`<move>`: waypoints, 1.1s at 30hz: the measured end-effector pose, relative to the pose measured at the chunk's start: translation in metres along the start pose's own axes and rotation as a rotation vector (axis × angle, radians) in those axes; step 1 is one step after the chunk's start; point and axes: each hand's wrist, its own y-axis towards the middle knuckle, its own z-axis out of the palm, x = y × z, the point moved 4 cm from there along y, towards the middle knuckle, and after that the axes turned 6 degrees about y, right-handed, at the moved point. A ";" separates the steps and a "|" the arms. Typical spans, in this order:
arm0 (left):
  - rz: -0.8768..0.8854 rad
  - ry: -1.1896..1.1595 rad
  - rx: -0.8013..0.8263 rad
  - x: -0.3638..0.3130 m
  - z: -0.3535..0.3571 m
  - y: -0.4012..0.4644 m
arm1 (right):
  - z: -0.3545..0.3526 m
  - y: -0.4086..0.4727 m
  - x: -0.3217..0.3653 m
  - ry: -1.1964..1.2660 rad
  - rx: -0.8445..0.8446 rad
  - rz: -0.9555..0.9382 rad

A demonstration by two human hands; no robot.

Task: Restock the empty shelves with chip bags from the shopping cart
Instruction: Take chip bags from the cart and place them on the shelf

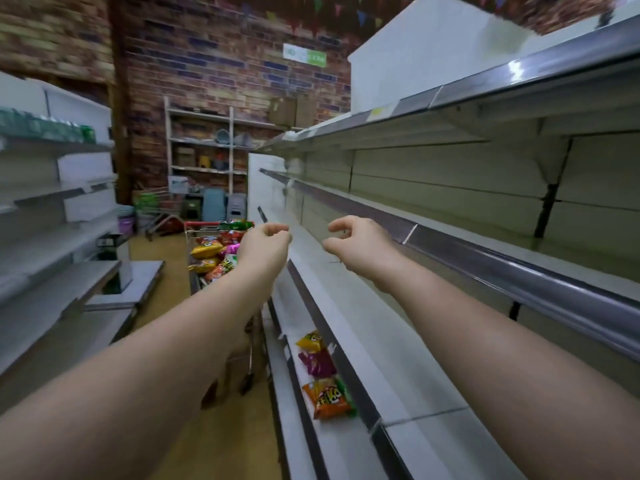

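Both of our hands are out in front of us and hold nothing: the left hand (265, 245) and the right hand (356, 245) each hang with fingers loosely curled, the left over the near end of the shopping cart (207, 251), the right above the front edge of the middle shelf (349, 306).

Largest first: the shelving unit along our right runs bare from the top shelf (519, 81) down through the shelf at hand level (485, 244); only the lower shelf (287, 393) carries stock. There, three chip bags lie near its back edge: an orange bag (327, 398) nearest us, a purple bag (317, 363) touching it, then a small yellow bag (309, 342) behind that. The cart stands in the aisle just beside the far stretch of the unit, heaped with chip bags (207, 252).

We judge the step in hand to be a reach back to the cart for more. To do it well, we would take a bag by its top seam or flat sides without crushing it, one per hand, and set each down next to the row already begun, faces outward, filling one shelf along its length before starting another.
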 end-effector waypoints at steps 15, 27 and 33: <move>-0.213 0.025 -0.156 0.111 -0.029 0.094 | 0.133 0.119 -0.050 0.114 0.235 0.052; -0.298 0.013 -0.178 0.200 -0.088 0.295 | 0.292 0.297 -0.069 0.063 0.328 0.124; -0.351 0.018 -0.114 0.238 -0.082 0.383 | 0.341 0.372 -0.102 0.081 0.357 0.238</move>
